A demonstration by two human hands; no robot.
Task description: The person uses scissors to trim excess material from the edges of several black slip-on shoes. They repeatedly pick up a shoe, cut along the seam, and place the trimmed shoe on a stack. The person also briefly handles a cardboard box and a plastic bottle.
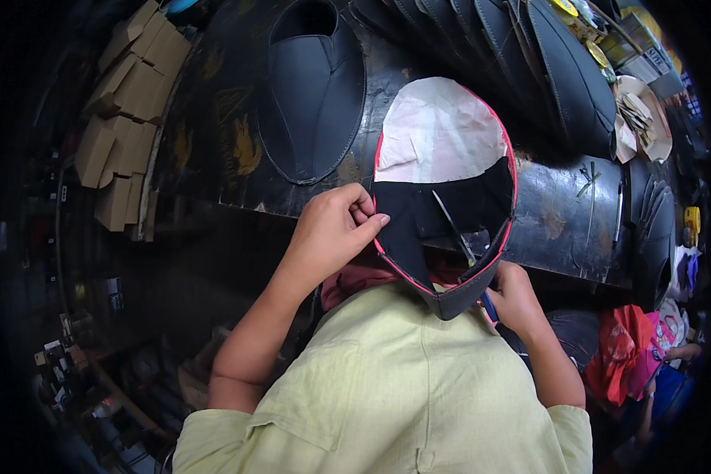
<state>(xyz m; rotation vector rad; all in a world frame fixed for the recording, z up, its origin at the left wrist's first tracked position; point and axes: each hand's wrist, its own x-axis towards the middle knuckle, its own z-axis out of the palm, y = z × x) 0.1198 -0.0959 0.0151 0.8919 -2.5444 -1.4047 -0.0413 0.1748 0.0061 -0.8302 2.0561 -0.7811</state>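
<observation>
Here, a dark worn workbench (561, 213) in a cluttered workshop, cardboard pieces (126, 118) stacked left, a black leather piece (312, 95) lying flat, a shoe upper (442, 182) held above the bench edge, black, red-edged, pale lining, left hand (332, 229) pinching its rim, right hand (517, 296) gripping scissors (462, 237).

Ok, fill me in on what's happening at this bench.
A person in a pale green shirt holds a shoe upper piece, black with a red edge and a pale lining, up over a dark workbench. The left hand pinches its left edge with the fingers; the right hand grips a slim metal tool whose blades lie against the inside. Another black upper lies on the bench, with more stacked behind and folded cardboard boxes at left.
</observation>
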